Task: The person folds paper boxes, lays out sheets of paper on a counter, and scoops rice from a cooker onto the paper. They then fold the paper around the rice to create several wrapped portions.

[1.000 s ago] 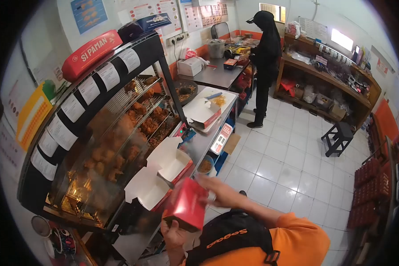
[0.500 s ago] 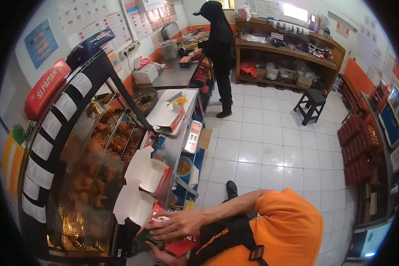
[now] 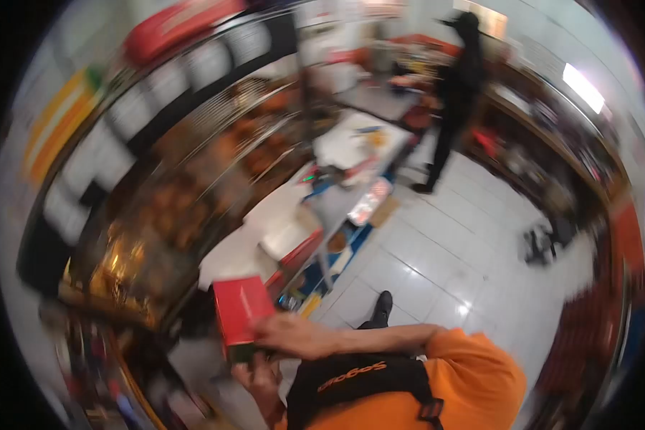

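One red cardboard box (image 3: 242,307) is being gripped from below by the left hand (image 3: 261,378); the right hand (image 3: 294,335), forearm (image 3: 383,339) extended, is touching its side, grip indeterminable; orange lettering (image 3: 352,375) is blurring across black fabric (image 3: 315,398).

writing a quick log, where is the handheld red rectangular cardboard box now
In the head view, the red box is left of centre, held in the left hand, right hand alongside, below open white-lined cardboard boxes.
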### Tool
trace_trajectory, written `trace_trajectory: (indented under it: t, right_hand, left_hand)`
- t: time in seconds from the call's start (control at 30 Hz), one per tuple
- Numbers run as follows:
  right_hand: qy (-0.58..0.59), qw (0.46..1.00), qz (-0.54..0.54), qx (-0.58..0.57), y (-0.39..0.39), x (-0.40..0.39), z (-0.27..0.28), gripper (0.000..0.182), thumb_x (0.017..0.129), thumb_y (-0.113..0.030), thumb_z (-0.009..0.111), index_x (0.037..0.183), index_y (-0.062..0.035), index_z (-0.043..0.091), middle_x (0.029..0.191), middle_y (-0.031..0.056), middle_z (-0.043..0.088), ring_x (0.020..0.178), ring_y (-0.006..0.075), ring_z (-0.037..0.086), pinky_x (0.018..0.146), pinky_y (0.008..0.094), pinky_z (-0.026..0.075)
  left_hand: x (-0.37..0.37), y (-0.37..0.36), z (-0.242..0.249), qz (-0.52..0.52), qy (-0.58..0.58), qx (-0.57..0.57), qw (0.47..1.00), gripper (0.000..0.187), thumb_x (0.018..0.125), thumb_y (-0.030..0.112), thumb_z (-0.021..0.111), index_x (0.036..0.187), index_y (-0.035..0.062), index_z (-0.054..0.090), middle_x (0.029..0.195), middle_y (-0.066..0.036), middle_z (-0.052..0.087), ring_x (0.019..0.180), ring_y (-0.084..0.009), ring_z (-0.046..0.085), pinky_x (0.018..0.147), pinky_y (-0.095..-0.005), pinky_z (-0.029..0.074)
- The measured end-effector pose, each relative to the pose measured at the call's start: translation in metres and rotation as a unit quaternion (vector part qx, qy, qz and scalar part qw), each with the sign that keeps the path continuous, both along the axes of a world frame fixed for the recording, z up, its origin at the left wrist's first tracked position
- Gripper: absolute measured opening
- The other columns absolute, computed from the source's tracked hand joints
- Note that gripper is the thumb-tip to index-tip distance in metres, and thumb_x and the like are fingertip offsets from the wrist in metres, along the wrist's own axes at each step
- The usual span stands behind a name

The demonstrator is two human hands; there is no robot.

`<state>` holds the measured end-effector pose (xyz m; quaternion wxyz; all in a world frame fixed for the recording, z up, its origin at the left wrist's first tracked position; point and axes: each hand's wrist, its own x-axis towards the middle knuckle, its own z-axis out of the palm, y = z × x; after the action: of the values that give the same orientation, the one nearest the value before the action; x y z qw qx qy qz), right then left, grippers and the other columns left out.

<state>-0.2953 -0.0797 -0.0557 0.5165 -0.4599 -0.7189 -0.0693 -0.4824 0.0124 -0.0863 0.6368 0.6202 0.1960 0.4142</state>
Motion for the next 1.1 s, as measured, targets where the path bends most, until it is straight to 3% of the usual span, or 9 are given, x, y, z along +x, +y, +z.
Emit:
trace_trajectory:
  t: [0.03,0.1,0.13,0.27,0.4,0.63,0.77,0.93,1.1]
  right_hand:
    - [0.076,0.995,0.029,-0.051,0.005,-0.001,-0.007,0.048,0.088,-0.025,0.075,0.129,-0.0044,0.059,0.149,0.0183,0.049,0.135,0.0386,0.049,0.104,0.0546,0.041]
    - [0.094,0.98,-0.052,-0.166,-0.007,0.016,0.035,0.052,0.081,-0.025,0.083,0.127,-0.0089,0.062,0.143,0.0168,0.055,0.128,0.0363,0.054,0.101,0.0502,0.045]
    - [0.124,0.97,-0.063,-0.2,-0.003,0.028,0.016,0.046,0.084,-0.025,0.081,0.122,-0.0059,0.063,0.132,0.0158,0.062,0.118,0.0355,0.06,0.094,0.0466,0.049]
    - [0.408,0.865,-0.107,-0.274,0.002,0.096,-0.117,0.028,0.099,-0.023,0.066,0.113,0.001,0.065,0.101,0.0101,0.074,0.088,0.0232,0.071,0.078,0.0359,0.056]
    - [0.632,0.7,-0.167,-0.287,-0.017,0.154,-0.147,0.028,0.104,-0.026,0.057,0.112,-0.0014,0.065,0.103,0.0082,0.073,0.087,0.0159,0.07,0.075,0.0298,0.056]
    - [0.748,0.616,-0.195,-0.152,-0.04,0.254,-0.134,0.027,0.1,-0.028,0.059,0.114,-0.0064,0.065,0.1,0.0049,0.072,0.086,0.0153,0.068,0.076,0.0328,0.055]
    - [0.802,0.554,-0.191,-0.112,-0.081,0.3,-0.15,0.033,0.1,-0.028,0.059,0.126,-0.0078,0.059,0.115,0.0041,0.068,0.096,0.013,0.062,0.081,0.0311,0.051]
    - [0.857,0.49,-0.143,-0.066,-0.113,0.341,-0.228,0.023,0.1,-0.025,0.058,0.116,-0.0082,0.062,0.109,0.0028,0.068,0.088,0.0142,0.06,0.074,0.0292,0.05]
    - [0.901,0.416,-0.101,-0.07,-0.108,0.407,-0.228,0.02,0.097,-0.025,0.066,0.109,-0.0092,0.065,0.096,-0.0006,0.068,0.081,0.0133,0.057,0.07,0.0282,0.049]
  left_hand:
    - [0.004,0.001,0.052,-0.01,0.036,0.066,0.997,0.035,0.089,0.002,0.066,0.122,-0.006,0.058,0.119,-0.016,0.067,0.103,-0.0203,0.064,0.09,-0.0392,0.053]
    - [-0.046,0.02,0.033,0.005,0.117,0.002,0.993,0.026,0.083,0.001,0.066,0.109,-0.0022,0.067,0.111,-0.015,0.071,0.098,-0.0255,0.068,0.087,-0.038,0.053]
    - [-0.061,0.037,0.039,-0.007,0.236,0.123,0.964,0.022,0.08,-0.001,0.064,0.102,0.0009,0.07,0.108,-0.014,0.072,0.099,-0.0283,0.068,0.093,-0.0398,0.052]
    - [-0.13,0.113,0.001,0.014,0.518,0.447,0.729,0.02,0.073,0.0,0.061,0.083,0.0083,0.076,0.103,-0.013,0.073,0.111,-0.0337,0.064,0.112,-0.0471,0.04]
    - [-0.159,0.186,-0.064,0.037,0.513,0.485,0.707,0.016,0.073,0.005,0.061,0.078,0.0084,0.076,0.104,-0.012,0.073,0.118,-0.0322,0.06,0.116,-0.0497,0.034]
    - [-0.085,0.208,-0.085,0.098,0.519,0.48,0.7,0.041,0.076,-0.011,0.057,0.11,0.0052,0.074,0.128,-0.014,0.065,0.131,-0.035,0.051,0.115,-0.0485,0.034]
    - [0.041,0.129,-0.023,0.131,0.375,0.432,0.81,0.042,0.074,-0.011,0.058,0.111,0.0032,0.073,0.122,-0.015,0.068,0.122,-0.0359,0.058,0.107,-0.0471,0.044]
    - [0.294,0.05,0.004,-0.155,0.143,0.319,0.924,0.018,0.091,0.003,0.067,0.108,0.0034,0.073,0.115,-0.012,0.072,0.112,-0.0304,0.066,0.095,-0.0395,0.054]
    - [0.56,0.042,-0.04,-0.245,0.127,0.532,0.801,0.037,0.087,0.01,0.07,0.122,-0.0005,0.066,0.114,-0.019,0.068,0.111,-0.0336,0.065,0.093,-0.0428,0.054]
